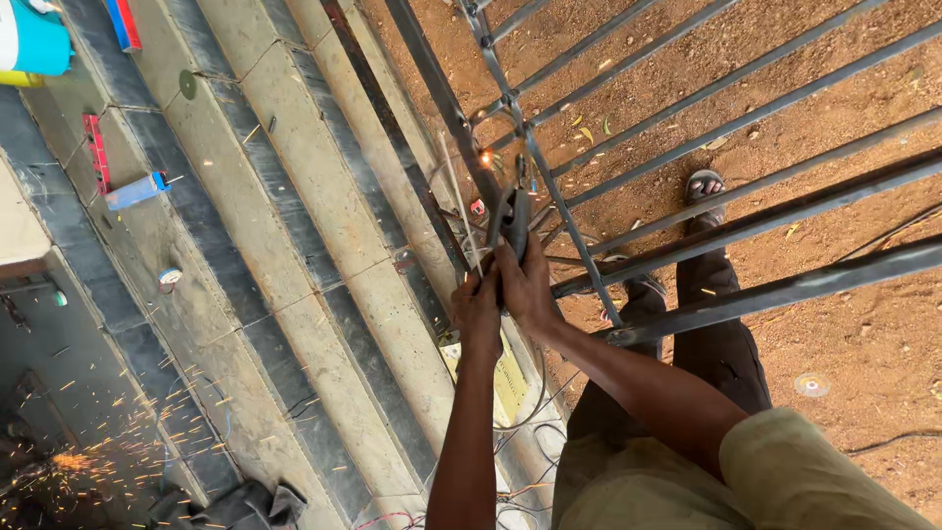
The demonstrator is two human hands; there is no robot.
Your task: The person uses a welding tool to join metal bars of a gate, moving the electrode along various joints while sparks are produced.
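My right hand [527, 285] is shut on a dark welding electrode holder [514, 221]. Its tip points at a glowing orange spot [486, 157] on a joint of a dark steel bar frame [765, 221]. My left hand [478, 306] is closed beside the right one, gripping the same holder's handle and steadying a thin pale rod [459, 201]. Both forearms reach up from the bottom of the view. My legs in dark trousers and a sandalled foot [705, 186] stand between the bars on red earth.
Concrete steps [294, 186] run diagonally at left, with a red spirit level [96, 152], a blue tool [137, 190], a tape roll [170, 277] and a grinding disc [187, 83] on them. Sparks [74, 459] fly at bottom left. Cables [520, 471] lie near my feet.
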